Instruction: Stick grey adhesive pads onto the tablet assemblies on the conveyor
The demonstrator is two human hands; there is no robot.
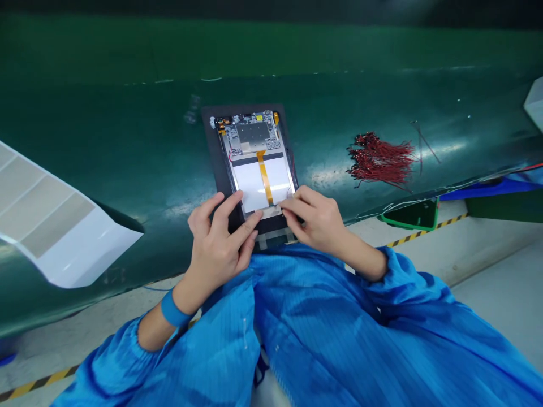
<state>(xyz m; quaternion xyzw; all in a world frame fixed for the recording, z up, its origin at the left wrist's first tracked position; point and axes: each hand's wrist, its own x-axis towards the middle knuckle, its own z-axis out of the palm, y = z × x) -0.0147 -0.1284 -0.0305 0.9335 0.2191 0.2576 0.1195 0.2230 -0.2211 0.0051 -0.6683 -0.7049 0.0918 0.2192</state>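
An opened tablet (250,186) lies on a dark mat (218,164), its circuit board (253,135) at the far end. An orange flat cable (265,180) runs down over the white battery (246,178). My left hand (218,240) has its fingers apart; its index fingertip presses a grey strip (271,212) at the tablet's near edge. My right hand (316,219) is closed in a pinch at the right end of that strip, by the near right corner. What sits between its fingertips is hidden. A thin wire runs along the tablet's right side towards this hand.
To the right lies a pile of red and black wires (379,158), with a few loose ones (424,144) beside it. A sheet with grey strips (55,220) curls up at the left. Below the green table (169,152) stands a green bin (413,216).
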